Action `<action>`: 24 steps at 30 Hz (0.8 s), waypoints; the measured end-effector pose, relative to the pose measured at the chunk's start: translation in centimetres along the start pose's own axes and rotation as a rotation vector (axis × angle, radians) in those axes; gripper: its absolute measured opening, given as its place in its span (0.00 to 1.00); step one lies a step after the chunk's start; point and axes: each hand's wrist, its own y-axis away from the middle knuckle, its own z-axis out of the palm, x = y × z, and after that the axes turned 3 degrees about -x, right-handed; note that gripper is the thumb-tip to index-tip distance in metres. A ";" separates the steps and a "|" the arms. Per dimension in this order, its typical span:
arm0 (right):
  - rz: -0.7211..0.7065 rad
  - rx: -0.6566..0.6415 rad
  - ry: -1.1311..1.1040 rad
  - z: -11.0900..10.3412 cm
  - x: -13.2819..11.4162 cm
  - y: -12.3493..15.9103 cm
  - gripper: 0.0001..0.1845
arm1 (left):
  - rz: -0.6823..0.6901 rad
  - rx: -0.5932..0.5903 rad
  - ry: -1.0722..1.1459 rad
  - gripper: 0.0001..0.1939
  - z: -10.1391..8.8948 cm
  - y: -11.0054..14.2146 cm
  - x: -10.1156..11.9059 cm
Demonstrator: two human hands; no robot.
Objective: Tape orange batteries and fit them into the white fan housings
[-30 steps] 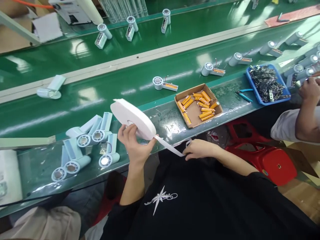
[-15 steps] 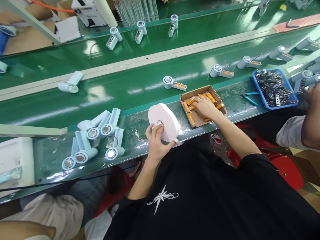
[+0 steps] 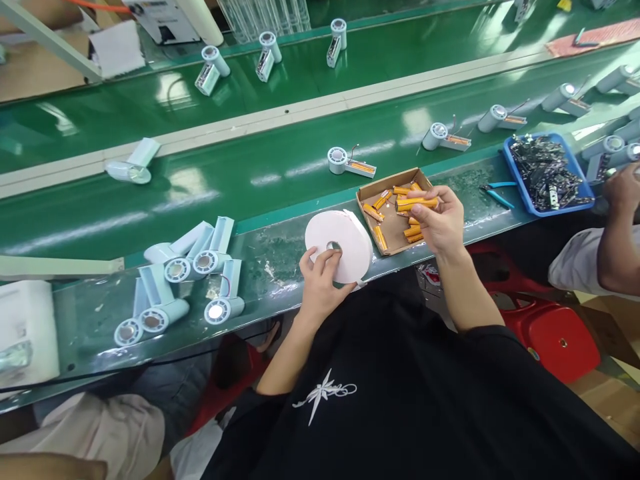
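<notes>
My left hand (image 3: 323, 277) grips a white roll of tape (image 3: 333, 230) by its rim and core; the roll is tilted on the bench edge, with a loose tape end at its lower right. In my right hand (image 3: 443, 223) is an orange cylindrical battery (image 3: 416, 203), held between thumb and fingers above a cardboard tray (image 3: 393, 248). Several more orange batteries (image 3: 380, 237) lie loose in that tray. Just behind it, a pale blue fan housing (image 3: 338, 160) with an orange battery in its handle rests on the green belt.
Several pale blue housings (image 3: 217, 310) lie at the left of the bench. To the right are blue-handled pliers (image 3: 500, 195) and a blue bin (image 3: 590, 202) of small circuit boards. A co-worker's hand (image 3: 623, 183) is at the far right. More housings line the green belts (image 3: 280, 150).
My right hand has risen out of the tray with a battery and turned palm inward. The tape roll in my left hand has tipped flatter and shifted slightly right.
</notes>
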 end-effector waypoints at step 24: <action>0.096 -0.178 0.018 3.9 -0.5 2.9 0.39 | 0.037 0.057 -0.225 0.30 -0.7 -1.3 1.7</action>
